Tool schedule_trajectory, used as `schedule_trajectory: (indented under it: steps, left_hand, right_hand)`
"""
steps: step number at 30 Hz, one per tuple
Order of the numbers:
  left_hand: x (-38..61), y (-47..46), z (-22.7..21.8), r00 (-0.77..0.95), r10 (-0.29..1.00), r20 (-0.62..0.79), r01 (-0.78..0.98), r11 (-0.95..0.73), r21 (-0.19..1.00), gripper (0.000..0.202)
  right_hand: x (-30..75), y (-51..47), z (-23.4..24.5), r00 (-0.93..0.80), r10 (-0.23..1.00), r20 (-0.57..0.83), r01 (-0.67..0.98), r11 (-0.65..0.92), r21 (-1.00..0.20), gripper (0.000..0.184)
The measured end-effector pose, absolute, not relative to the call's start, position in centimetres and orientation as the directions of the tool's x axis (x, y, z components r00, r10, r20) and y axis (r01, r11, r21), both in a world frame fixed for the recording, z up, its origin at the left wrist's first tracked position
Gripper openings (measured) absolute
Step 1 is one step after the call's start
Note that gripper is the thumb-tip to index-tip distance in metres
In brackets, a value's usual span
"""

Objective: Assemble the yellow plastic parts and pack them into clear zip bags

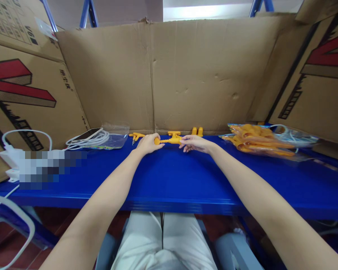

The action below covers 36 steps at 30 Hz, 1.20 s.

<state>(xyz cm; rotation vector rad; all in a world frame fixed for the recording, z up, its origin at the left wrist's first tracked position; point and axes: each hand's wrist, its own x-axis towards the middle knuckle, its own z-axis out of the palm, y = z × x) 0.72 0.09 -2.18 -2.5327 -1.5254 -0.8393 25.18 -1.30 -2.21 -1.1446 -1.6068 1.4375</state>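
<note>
A yellow plastic toy tool (170,140) with a ridged shaft lies across the back of the blue shelf (171,180). My left hand (148,143) is closed around its left end. My right hand (193,143) pinches its right end with the fingers curled. Another yellow T-shaped piece (136,135) lies just left of my left hand. Two small yellow pieces (197,131) stand behind my right hand against the cardboard.
A clear bag of yellow-orange plastic parts (256,140) lies at the right. A phone with a white coiled cable (87,138) and a clear bag (115,137) lie at the left, beside a white charger (9,157). Cardboard walls (186,75) enclose the back and sides.
</note>
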Motion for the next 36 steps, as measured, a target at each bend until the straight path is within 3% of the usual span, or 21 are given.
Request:
schedule_trajectory:
  steps: [21,36]
  left_hand:
    - [0.82,-0.09,-2.21,0.363,0.793,0.489,0.844,-0.502,0.187,0.033]
    - [0.81,-0.15,-2.19,0.367,0.796,0.481,0.852,-0.496,0.171,0.034]
  right_hand:
    - [24.66,-1.28,-2.14,-0.333,0.931,-0.148,0.243,-0.067,-0.968,0.040]
    - [25.08,-1.12,-2.20,-0.374,0.926,-0.058,0.165,0.004,-0.986,0.018]
